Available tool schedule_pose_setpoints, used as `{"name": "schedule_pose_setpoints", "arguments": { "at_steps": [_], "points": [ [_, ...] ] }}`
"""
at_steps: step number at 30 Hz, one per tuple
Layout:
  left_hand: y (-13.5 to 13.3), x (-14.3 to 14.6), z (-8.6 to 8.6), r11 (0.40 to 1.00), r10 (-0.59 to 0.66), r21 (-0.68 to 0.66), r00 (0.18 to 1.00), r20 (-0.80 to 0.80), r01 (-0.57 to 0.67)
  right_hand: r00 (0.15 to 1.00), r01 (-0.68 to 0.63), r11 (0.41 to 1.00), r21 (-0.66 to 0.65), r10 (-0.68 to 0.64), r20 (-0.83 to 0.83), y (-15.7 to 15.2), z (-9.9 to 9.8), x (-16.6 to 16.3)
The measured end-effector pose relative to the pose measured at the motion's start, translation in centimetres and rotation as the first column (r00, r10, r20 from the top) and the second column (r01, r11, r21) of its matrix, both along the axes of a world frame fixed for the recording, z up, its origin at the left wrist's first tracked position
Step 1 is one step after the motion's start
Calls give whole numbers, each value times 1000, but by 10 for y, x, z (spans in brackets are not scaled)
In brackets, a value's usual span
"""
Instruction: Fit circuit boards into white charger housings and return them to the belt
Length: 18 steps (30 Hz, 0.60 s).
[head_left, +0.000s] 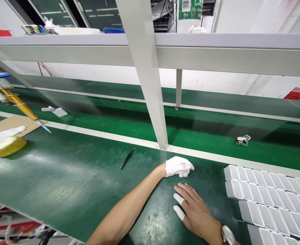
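My left hand [178, 166], in a white glove, rests on the green table [70, 177] with its fingers curled loosely; nothing shows in it. Just below it my right hand [192, 209] lies flat on the table, fingers stretched out, with white finger cots on the thumb and a finger and a watch on the wrist. Black tweezers [128, 158] lie to the left of my left hand. Rows of white plastic cases [269, 197] are stacked at the right, close to my right hand.
A white frame post [150, 88] stands on the rail just behind my hands. Beyond runs a green conveyor belt [206, 132] with a small circuit board [243, 140] on it. At the far left lie a tape roll [5, 146], cardboard [11, 124] and a yellow tool [19, 103].
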State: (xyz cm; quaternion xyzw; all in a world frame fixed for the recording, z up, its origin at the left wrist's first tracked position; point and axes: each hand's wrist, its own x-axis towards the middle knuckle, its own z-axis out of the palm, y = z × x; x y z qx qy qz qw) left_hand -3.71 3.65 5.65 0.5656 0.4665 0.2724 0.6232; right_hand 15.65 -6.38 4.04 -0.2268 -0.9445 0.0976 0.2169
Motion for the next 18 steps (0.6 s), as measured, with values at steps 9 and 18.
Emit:
{"name": "schedule_pose_setpoints", "arguments": {
  "at_steps": [9,18],
  "points": [
    [17,-9,-3,807,503,577,660,-558,-127,998,53,998,24,-52,-30,-4,1,-2],
    [15,-3,-22,608,600,794,660,-453,-8,998,55,998,25,-54,-19,-8,-3,4]
  ]
}}
